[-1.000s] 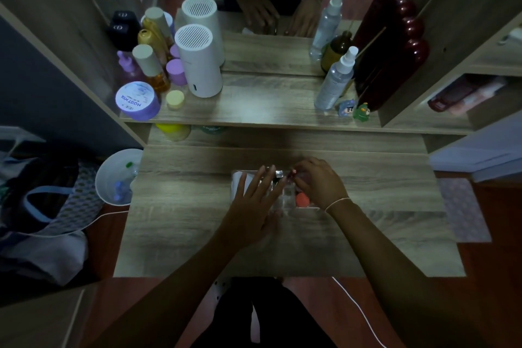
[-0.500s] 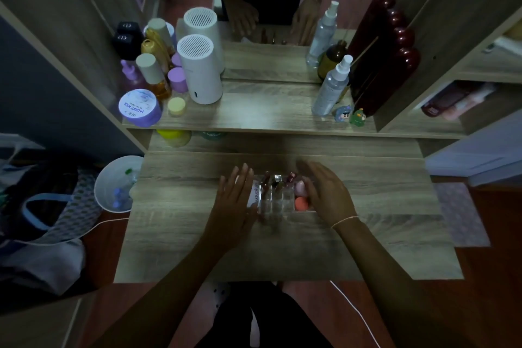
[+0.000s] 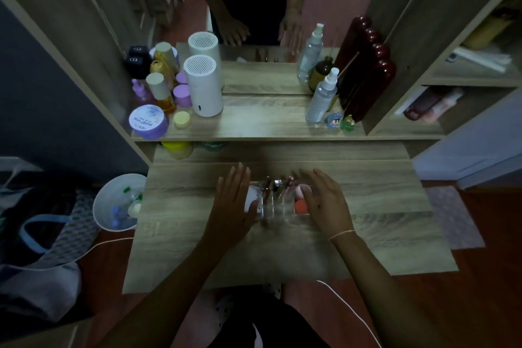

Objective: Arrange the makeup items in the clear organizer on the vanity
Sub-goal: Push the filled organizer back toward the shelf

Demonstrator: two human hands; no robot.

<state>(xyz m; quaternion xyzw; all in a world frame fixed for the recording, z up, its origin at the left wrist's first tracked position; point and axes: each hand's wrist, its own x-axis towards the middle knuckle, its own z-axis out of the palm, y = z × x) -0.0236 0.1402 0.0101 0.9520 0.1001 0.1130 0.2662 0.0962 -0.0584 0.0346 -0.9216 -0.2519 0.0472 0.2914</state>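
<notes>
1. Makeup things (image 3: 278, 186) stand in the clear box (image 3: 275, 206), which sits in the middle of the wooden table (image 3: 381, 223).
2. A pink sponge (image 3: 301, 191) and an orange sponge (image 3: 301, 207) sit at the right end of the box.
3. One hand is on each side of the box. The left hand (image 3: 230, 209) is flat with fingers spread, and the right hand (image 3: 324, 200) is spread too. Neither holds anything.
4. No loose makeup lies on the table, so the job looks almost done.
</notes>
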